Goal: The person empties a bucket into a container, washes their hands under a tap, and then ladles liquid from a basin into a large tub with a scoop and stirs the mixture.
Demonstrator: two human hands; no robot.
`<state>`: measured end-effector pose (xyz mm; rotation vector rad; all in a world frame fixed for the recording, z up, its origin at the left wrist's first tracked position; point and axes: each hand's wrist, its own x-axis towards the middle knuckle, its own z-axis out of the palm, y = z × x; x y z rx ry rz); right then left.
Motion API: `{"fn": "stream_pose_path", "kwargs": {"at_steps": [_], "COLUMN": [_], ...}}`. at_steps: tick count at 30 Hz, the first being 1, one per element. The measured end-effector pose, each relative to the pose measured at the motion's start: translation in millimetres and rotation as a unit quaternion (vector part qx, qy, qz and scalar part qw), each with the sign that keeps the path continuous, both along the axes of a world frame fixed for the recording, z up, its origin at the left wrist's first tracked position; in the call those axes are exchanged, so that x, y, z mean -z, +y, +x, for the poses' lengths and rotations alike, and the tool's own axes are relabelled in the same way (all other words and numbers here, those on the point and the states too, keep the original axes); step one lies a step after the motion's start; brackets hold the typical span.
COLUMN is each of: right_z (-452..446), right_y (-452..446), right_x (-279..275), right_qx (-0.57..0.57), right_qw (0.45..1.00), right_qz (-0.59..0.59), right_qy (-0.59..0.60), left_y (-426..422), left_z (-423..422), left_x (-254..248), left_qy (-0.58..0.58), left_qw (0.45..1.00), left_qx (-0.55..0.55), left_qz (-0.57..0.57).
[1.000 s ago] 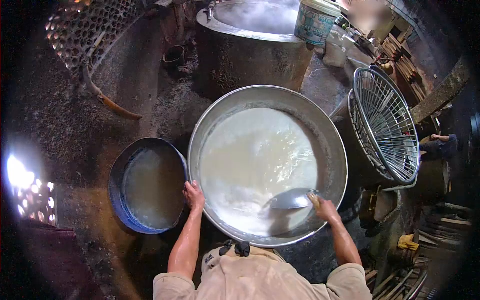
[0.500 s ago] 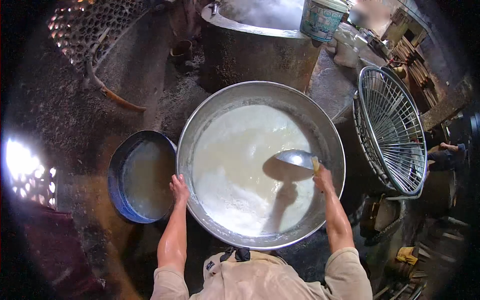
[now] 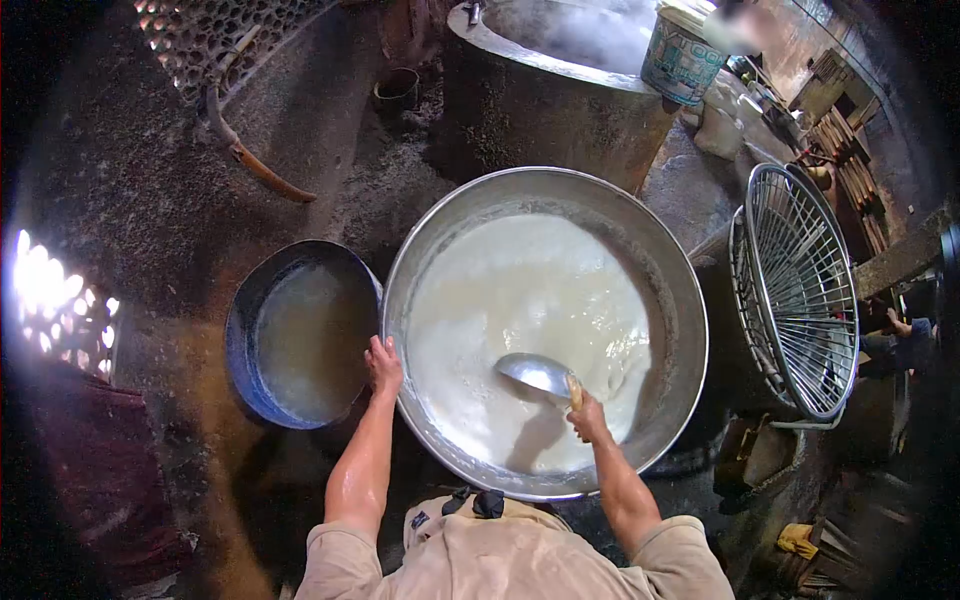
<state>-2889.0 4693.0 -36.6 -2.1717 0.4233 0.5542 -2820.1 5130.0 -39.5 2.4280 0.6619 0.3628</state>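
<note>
A wide metal basin (image 3: 690,400) holds milky white liquid (image 3: 480,290), foamy toward the near side. My right hand (image 3: 588,416) is wrapped round the short handle of a round metal ladle (image 3: 540,374), whose bowl is over the liquid near the basin's middle. My left hand (image 3: 383,366) grips the basin's left rim, its fingers partly seen. Just left of that hand stands a blue tub (image 3: 240,350) with cloudy, brownish liquid inside.
Behind the basin rises a steaming round vat (image 3: 550,115) with a printed bucket (image 3: 682,60) on its edge. A wire basket (image 3: 805,290) leans at the right. A curved wooden handle (image 3: 265,175) lies upper left. Another person's hand (image 3: 898,323) shows far right.
The ladle first moved up over the liquid, then left toward the basin's middle with my right hand. My left hand has stayed at the left rim. The view has shifted somewhat.
</note>
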Motion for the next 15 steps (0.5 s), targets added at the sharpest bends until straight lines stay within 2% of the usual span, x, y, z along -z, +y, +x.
{"fn": "stream_pose_path", "kwargs": {"at_steps": [3,5,9,11,13,15], "right_z": [-24,-36,-48,-44,-17,17], "right_y": [37,65,102,115,120,128], "right_x": [6,-23,-50,-83,-139,-189], "right_qx": [-0.004,0.016,0.007,0.013,-0.035,-0.064], "right_qw": [1.0,0.998,0.999,0.998,0.995,0.993], "right_qz": [0.0,0.042,0.039,0.059,0.054,-0.011], "right_qy": [-0.007,0.038,0.025,0.036,0.072,0.095], "left_y": [-3,-5,-10,-6,-7,-7], "left_z": [0,-2,-2,-4,-3,-2], "left_x": [-6,-16,-33,-15,-18,-11], "left_qy": [0.018,0.033,0.081,0.01,0.023,-0.003], "left_qw": [1.0,0.999,0.996,0.999,0.996,0.997], "left_qx": [-0.008,-0.001,-0.015,0.007,0.004,-0.005], "left_qz": [-0.01,-0.019,-0.045,-0.052,-0.081,-0.077]}}
